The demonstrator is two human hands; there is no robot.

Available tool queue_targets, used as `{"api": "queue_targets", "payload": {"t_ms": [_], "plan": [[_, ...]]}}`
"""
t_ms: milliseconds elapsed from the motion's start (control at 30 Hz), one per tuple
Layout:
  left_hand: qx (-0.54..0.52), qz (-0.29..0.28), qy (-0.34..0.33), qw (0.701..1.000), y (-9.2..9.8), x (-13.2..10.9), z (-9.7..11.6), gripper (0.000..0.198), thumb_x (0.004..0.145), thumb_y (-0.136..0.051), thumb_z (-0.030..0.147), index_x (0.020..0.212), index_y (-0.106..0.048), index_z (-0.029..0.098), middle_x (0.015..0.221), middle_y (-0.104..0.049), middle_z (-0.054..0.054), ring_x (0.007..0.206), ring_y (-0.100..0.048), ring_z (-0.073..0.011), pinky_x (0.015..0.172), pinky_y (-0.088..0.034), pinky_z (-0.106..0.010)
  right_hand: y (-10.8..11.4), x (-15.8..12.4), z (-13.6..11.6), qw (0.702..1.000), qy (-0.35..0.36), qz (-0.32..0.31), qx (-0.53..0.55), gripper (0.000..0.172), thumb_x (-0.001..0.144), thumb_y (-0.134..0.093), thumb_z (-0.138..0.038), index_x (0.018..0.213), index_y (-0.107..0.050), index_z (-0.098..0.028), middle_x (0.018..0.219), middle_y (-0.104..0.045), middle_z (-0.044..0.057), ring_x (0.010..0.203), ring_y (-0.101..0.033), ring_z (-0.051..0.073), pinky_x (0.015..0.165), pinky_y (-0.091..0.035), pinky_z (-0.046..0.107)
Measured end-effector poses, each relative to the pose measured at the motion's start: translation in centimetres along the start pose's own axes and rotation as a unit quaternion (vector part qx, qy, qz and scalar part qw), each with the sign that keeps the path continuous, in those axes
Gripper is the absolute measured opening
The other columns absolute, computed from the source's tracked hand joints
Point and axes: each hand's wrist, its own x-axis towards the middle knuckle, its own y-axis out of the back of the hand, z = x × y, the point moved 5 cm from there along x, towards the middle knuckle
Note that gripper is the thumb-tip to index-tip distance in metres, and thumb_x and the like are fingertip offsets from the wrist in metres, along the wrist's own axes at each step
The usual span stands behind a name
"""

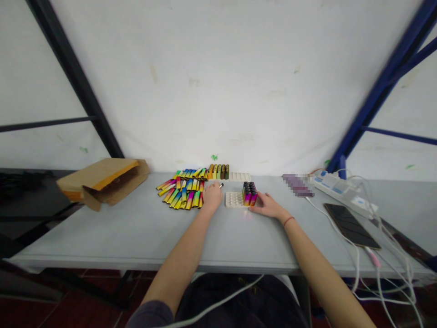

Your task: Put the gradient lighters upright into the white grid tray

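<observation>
My left hand (212, 196) is closed on a slim tube (221, 185); only its dark tip shows past the fingers. Beside that hand spreads a pile of shiny tubes (184, 195) in yellow, blue, green, pink and red, lying flat in rough rows. A white tray with round holes (234, 199) sits between my hands. Several pink-purple tubes with dark tops (249, 194) stand upright in its right end. My right hand (269, 206) holds that end, thumb at the front corner and fingers along the side by the tubes.
Behind stands a block of upright yellow-and-brown tubes (219, 171) in another white tray (240, 176). A brown paper bag (102, 180) lies open at left. On the right are a pixelated phone-like object (298, 185), a dark phone (351, 225), a power strip (344, 191) and loose white cables (332, 223).
</observation>
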Motion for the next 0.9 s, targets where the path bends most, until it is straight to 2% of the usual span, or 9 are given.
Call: {"api": "queue_targets", "payload": {"t_ms": [100,233,300,500,600,667,767,833,900], "plan": [[-0.131,0.024,0.009,0.991,0.0,0.4,0.0,0.027,0.089,-0.048,0.021,0.114,-0.056,0.013,0.094,-0.068,-0.018,0.096,-0.065,-0.0323,0.088,-0.044,-0.039,0.1,-0.1,-0.1,1.000,-0.006,-0.004,-0.003,0.061,0.080,-0.061,-0.054,0.126,-0.055,-0.016,0.105,-0.068,0.012,0.100,-0.059,0.031,0.090,-0.043,0.046],[-0.299,0.040,0.005,0.953,-0.4,0.9,0.3,0.015,0.086,-0.054,0.021,0.100,-0.057,0.019,0.082,-0.067,-0.010,0.088,-0.065,-0.0280,0.083,-0.045,-0.032,0.1,-0.1,-0.2,1.000,-0.014,-0.013,-0.001,0.063,0.080,-0.061,-0.054,0.128,-0.053,-0.014,0.107,-0.067,0.014,0.103,-0.058,0.032,0.090,-0.044,0.046],[-0.335,0.038,-0.003,0.941,-0.6,0.9,0.6,0.004,0.088,-0.053,0.024,0.089,-0.055,0.021,0.080,-0.066,-0.007,0.088,-0.064,-0.0259,0.082,-0.044,-0.030,0.1,-0.1,-0.2,1.000,-0.016,-0.014,0.000,0.062,0.080,-0.061,-0.053,0.128,-0.053,-0.015,0.108,-0.067,0.013,0.103,-0.058,0.031,0.090,-0.044,0.045],[-0.372,-0.001,-0.023,0.928,-1.5,0.9,1.2,0.018,0.094,-0.044,0.029,0.078,-0.048,0.022,0.069,-0.058,-0.001,0.066,-0.058,-0.0167,0.070,-0.042,-0.027,-0.1,0.0,0.0,1.000,-0.010,-0.015,0.000,0.062,0.081,-0.059,-0.055,0.126,-0.054,-0.013,0.108,-0.067,0.014,0.102,-0.059,0.031,0.094,-0.041,0.048],[-0.458,0.019,0.006,0.889,-1.6,1.1,0.8,0.021,0.092,-0.046,0.035,0.076,-0.047,0.021,0.062,-0.052,0.002,0.054,-0.050,-0.0132,0.060,-0.039,-0.026,-0.2,0.1,0.1,1.000,0.001,-0.012,0.004,0.061,0.081,-0.060,-0.053,0.127,-0.053,-0.014,0.109,-0.067,0.012,0.101,-0.060,0.030,0.100,-0.037,0.050],[-0.532,0.032,0.036,0.845,-1.6,1.2,0.6,0.028,0.090,-0.046,0.044,0.075,-0.048,0.021,0.057,-0.047,0.004,0.047,-0.044,-0.0118,0.052,-0.037,-0.025,-0.3,0.2,0.2,1.000,0.006,-0.012,0.004,0.060,0.081,-0.060,-0.053,0.128,-0.053,-0.015,0.109,-0.068,0.012,0.100,-0.061,0.030,0.101,-0.037,0.050],[-0.618,0.021,0.089,0.781,-1.5,1.2,0.4,0.042,0.089,-0.040,0.059,0.073,-0.048,0.020,0.050,-0.042,0.006,0.039,-0.038,-0.0097,0.043,-0.032,-0.024,-0.3,0.2,0.2,1.000,0.004,-0.014,0.003,0.061,0.081,-0.060,-0.054,0.127,-0.053,-0.014,0.108,-0.068,0.013,0.100,-0.061,0.030,0.098,-0.038,0.050],[-0.641,0.010,0.115,0.759,-1.5,1.0,0.4,0.047,0.088,-0.037,0.062,0.069,-0.047,0.020,0.047,-0.042,0.005,0.035,-0.034,-0.0083,0.039,-0.027,-0.023,-0.3,0.2,0.2,1.000,0.003,-0.013,0.003,0.062,0.081,-0.060,-0.054,0.128,-0.053,-0.013,0.108,-0.068,0.013,0.100,-0.061,0.030,0.098,-0.039,0.050],[-0.649,0.006,0.123,0.751,-1.3,0.9,0.4,0.048,0.088,-0.038,0.062,0.066,-0.046,0.020,0.044,-0.042,0.005,0.032,-0.031,-0.0072,0.036,-0.021,-0.022,-0.2,0.1,0.2,1.000,0.002,-0.012,0.003,0.063,0.081,-0.060,-0.054,0.128,-0.053,-0.014,0.109,-0.067,0.013,0.100,-0.060,0.030,0.098,-0.039,0.049]]}}
